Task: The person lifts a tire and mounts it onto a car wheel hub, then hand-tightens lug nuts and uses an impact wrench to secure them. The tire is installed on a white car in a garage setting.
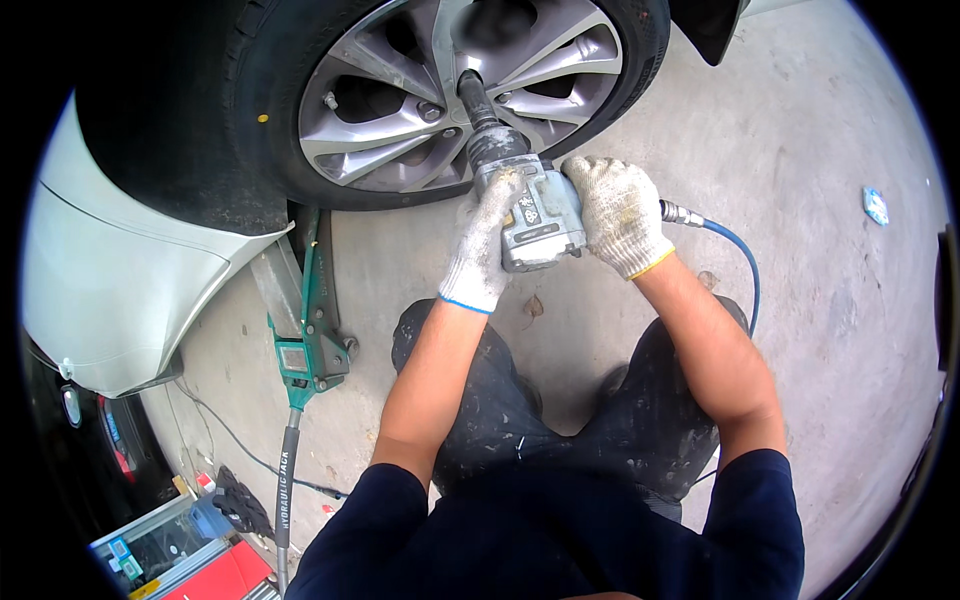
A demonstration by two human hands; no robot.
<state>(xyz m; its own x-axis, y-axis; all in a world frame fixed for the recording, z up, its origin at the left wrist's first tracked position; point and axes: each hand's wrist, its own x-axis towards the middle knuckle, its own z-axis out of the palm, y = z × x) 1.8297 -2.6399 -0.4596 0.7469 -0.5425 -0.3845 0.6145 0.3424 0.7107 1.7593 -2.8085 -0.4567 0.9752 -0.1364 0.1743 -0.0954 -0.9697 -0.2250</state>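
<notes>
A grey air impact wrench [540,215] points up and away from me, its long socket [477,98] reaching in among the spokes near the hub of a silver alloy wheel [385,130]. My left hand [488,240], in a white knit glove with a blue cuff, is closed round the left side of the wrench body. Wrapped round its handle on the right is my right hand [620,212], in a similar glove with a yellow cuff. A blue air hose [745,250] joins the handle by a metal coupling [682,213]. Lug nuts [430,111] show between the spokes.
Left of my legs stands a green hydraulic floor jack [305,350], its long handle [287,480] running toward me. A pale car body panel [130,270] curves at the left. A red tool cabinet [225,575] sits lower left. A small blue-white packet [875,206] lies on the concrete floor [800,330].
</notes>
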